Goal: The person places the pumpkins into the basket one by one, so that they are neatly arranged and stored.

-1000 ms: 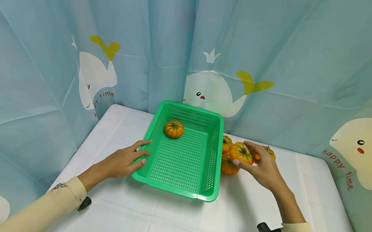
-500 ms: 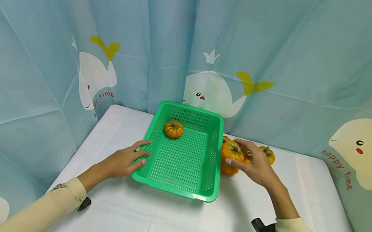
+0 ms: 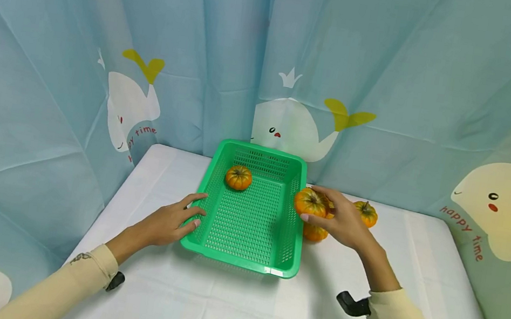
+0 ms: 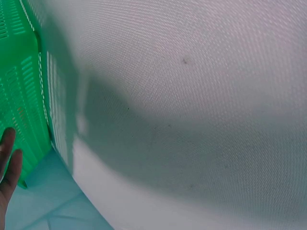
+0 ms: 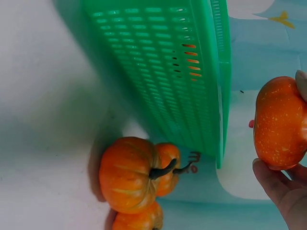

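Fingers of the right hand pinch one miniature pumpkin at the right rim of the green basket, right of centre, forearm slanting from lower right. The left hand, fingers spread, lies at the left rim. One pumpkin sits inside, near frame centre. Right wrist view reveals three pumpkins outside, partly hand-covered in the head view.

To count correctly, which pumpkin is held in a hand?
The pumpkin held by the right hand near the right rim of the green basket; one other lies inside, the rest outside.
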Demonstrator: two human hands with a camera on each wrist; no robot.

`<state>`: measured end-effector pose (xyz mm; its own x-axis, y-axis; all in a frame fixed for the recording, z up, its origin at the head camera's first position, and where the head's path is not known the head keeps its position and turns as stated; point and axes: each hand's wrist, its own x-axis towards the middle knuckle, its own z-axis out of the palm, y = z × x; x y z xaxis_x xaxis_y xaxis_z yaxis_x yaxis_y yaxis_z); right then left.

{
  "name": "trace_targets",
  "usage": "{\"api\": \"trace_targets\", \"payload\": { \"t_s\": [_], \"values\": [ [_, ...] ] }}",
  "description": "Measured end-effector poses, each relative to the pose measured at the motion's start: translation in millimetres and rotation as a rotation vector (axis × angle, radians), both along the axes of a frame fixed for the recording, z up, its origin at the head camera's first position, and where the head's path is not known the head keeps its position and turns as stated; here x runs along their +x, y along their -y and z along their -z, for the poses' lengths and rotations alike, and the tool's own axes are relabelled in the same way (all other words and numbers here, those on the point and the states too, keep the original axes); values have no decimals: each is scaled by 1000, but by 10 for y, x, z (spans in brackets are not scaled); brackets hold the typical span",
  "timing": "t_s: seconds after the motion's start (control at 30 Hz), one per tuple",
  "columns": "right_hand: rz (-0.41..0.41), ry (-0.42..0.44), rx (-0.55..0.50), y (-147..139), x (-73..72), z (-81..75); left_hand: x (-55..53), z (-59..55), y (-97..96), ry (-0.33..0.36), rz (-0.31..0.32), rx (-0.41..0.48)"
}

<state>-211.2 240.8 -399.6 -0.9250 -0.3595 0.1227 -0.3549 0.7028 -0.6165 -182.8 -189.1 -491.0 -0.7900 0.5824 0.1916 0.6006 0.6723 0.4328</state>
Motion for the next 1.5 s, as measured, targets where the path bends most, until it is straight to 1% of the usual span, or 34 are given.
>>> {"api": "trace_targets", "payload": {
  "t_s": [0.2, 0.6, 0.87, 1.17, 1.5],
  "values": [
    [-13, 16, 19, 54, -35, -15, -10, 9, -2, -4, 2, -4],
    [-91, 66, 37, 179, -118, -21, 1, 21, 0, 10, -6, 0],
    [-118, 44, 67, 284, -178, -2, -9, 48, 0, 6, -5, -2],
    [-127, 51, 77, 389, -269, -57, -12, 41, 3, 4, -8, -8],
    [-146, 103, 59, 555, -355, -131, -1, 41, 2, 2, -7, 0]
  ]
}}
